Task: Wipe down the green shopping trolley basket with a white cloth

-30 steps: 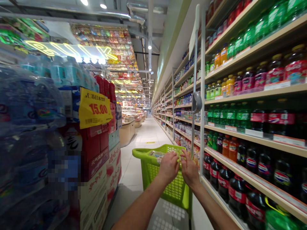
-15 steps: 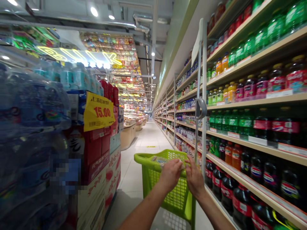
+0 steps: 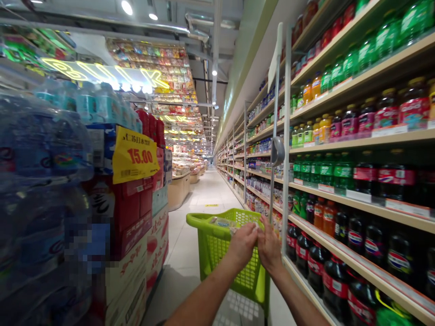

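Observation:
Both my hands are over the near rim of a green shopping cart basket (image 3: 234, 271) with a perforated wall. My left hand (image 3: 243, 244) is closed at the edge of a clear plastic package (image 3: 222, 222), which lies at the top of the basket. A whitish bit of plastic shows at its fingertips. Right beside it, my right hand (image 3: 270, 244) has its fingers stretched forward and upward near the left fingertips. Whether it touches the package cannot be made out.
Shelves of soda bottles (image 3: 340, 167) line the right side, with a metal pole (image 3: 274, 181) at the shelf edge. On the left stand wrapped water bottles (image 3: 44, 149), stacked cartons (image 3: 131, 258) and a yellow price sign (image 3: 136, 156). A tiled aisle (image 3: 204, 194) runs ahead.
The cart and the view have moved slightly forward along the aisle. My right hand has come closer to my left, which keeps its closed grip.

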`<control>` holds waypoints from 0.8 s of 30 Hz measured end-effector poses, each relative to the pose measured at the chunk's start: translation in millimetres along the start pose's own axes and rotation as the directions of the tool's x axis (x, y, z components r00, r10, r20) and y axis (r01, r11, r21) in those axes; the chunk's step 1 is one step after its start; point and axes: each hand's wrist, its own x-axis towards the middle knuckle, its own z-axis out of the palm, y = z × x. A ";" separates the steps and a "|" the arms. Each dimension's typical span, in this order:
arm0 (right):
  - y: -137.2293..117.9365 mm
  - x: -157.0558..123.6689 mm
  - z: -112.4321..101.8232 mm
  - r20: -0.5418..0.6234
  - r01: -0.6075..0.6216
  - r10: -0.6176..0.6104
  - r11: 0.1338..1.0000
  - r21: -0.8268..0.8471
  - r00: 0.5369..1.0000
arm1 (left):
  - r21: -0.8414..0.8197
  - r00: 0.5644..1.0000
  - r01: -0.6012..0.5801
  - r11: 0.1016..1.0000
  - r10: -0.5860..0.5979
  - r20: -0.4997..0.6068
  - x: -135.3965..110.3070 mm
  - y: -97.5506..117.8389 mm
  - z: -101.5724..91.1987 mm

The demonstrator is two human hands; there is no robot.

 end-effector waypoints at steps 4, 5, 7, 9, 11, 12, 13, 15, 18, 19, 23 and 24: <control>4.6 1.5 -6.5 0.029 -0.014 0.015 1.000 -0.009 0.999 | 0.028 1.000 0.016 0.999 -0.016 0.009 -21.2 -40.9 -22.2; 3.8 1.0 -7.1 0.032 -0.006 0.007 1.000 -0.018 0.999 | 0.047 0.993 0.114 0.992 -0.113 -0.028 -28.8 -57.9 -31.1; 0.4 -0.7 -7.0 0.026 0.019 -0.018 0.999 -0.030 1.000 | 0.053 0.944 0.305 0.951 -0.295 -0.146 -39.8 -84.3 -43.9; -3.4 -2.5 -5.5 0.012 0.039 -0.039 0.998 -0.040 0.999 | 0.061 0.912 0.373 0.926 -0.354 -0.207 -41.8 -90.0 -43.9; -5.3 -3.6 -4.0 0.003 0.060 -0.060 0.997 -0.054 0.998 | 0.080 0.935 0.317 0.945 -0.297 -0.193 -35.8 -74.5 -31.8; -5.2 -3.8 -3.7 0.002 0.072 -0.072 0.996 -0.060 0.997 | 0.086 0.955 0.260 0.962 -0.244 -0.167 -31.3 -62.4 -23.9; -4.4 -3.7 -3.8 0.003 0.081 -0.081 0.995 -0.065 0.997 | 0.087 0.974 0.196 0.977 -0.184 -0.135 -26.8 -50.5 -16.9; -1.6 -3.2 -5.1 0.001 0.085 -0.086 0.994 -0.075 0.996 | 0.074 0.997 0.059 0.996 -0.055 -0.056 -21.4 -35.6 -10.5; 1.7 -3.1 -7.9 -0.003 0.081 -0.082 0.993 -0.088 0.997 | 0.078 1.000 0.010 0.997 -0.010 0.005 -27.8 -50.4 -25.5; 1.9 -3.4 -8.4 -0.003 0.086 -0.086 0.992 -0.089 0.996 | 0.096 0.998 0.066 0.993 -0.065 -0.011 -32.4 -62.7 -34.6; -1.2 -5.5 -7.0 -0.018 0.106 -0.108 0.990 -0.092 0.994 | 0.155 0.916 0.392 0.907 -0.370 -0.153 -39.6 -92.2 -56.2; -1.9 -6.0 -6.2 -0.021 0.109 -0.112 0.990 -0.094 0.994 | 0.155 0.915 0.397 0.905 -0.376 -0.147 -36.1 -86.8 -53.1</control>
